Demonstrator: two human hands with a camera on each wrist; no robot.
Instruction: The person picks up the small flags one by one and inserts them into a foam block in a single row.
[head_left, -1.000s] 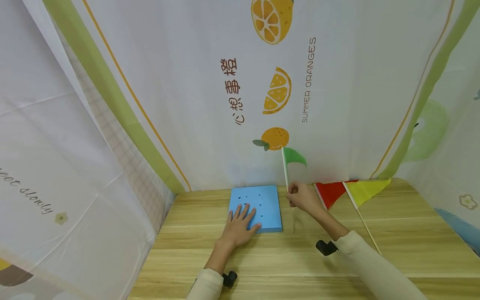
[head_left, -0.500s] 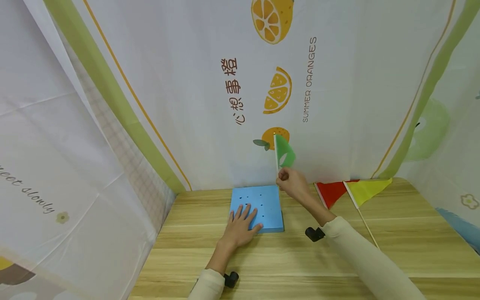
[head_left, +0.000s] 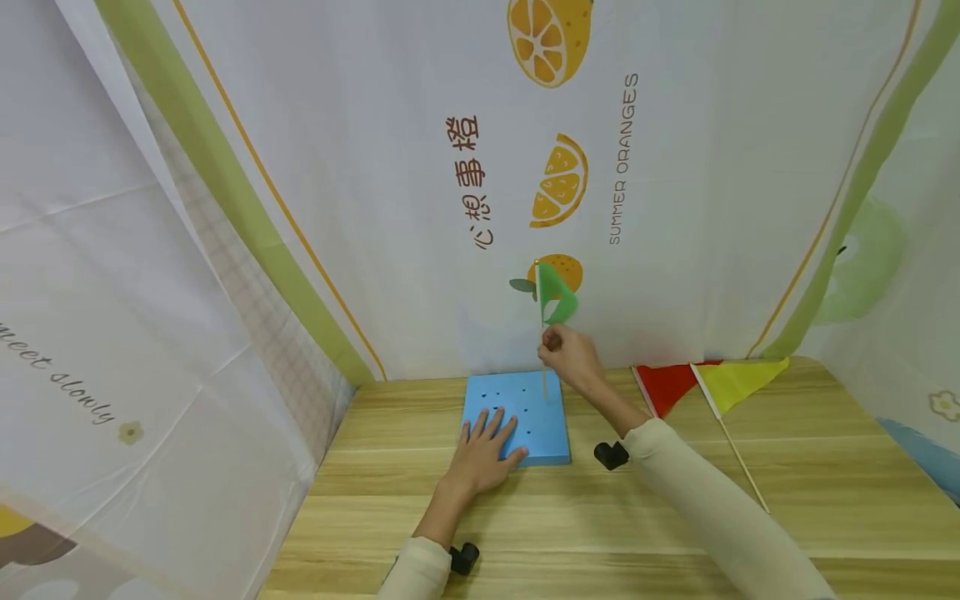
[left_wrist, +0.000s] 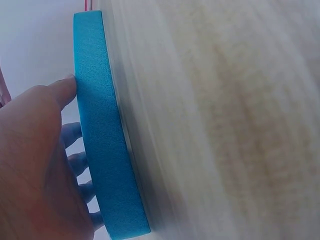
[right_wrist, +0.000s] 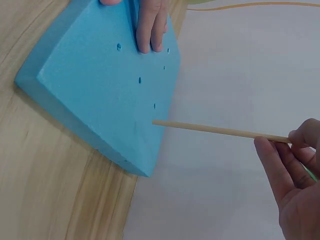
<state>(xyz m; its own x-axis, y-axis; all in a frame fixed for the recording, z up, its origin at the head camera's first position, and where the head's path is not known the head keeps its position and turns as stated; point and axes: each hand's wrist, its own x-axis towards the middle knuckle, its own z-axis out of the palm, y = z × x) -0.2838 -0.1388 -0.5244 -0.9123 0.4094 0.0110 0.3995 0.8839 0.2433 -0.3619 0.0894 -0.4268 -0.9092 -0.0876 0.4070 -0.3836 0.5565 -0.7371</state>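
A blue foam block (head_left: pixel 546 437) with several small holes in its top lies near the back of the wooden table. My left hand (head_left: pixel 480 460) rests on it with the fingers spread and straight; the left wrist view has the thumb and fingertips along the block's upper edge (left_wrist: pixel 107 125). Over the block's back right part, my right hand (head_left: pixel 572 357) pinches the thin wooden stick (right_wrist: pixel 210 130) of a small green flag (head_left: pixel 557 293). The flag points up and the stick's lower tip is close over the block, near one hole in the right wrist view.
To the right, a red pennant (head_left: pixel 663 387) and a yellow pennant (head_left: pixel 738 385) on a wooden stick lie at the table's back edge. A white curtain (head_left: pixel 375 167) printed with oranges hangs right behind the table (head_left: pixel 600 533).
My right hand has carried the green flag left and upward, from beside the block to over its back right part. My left hand stays on the block.
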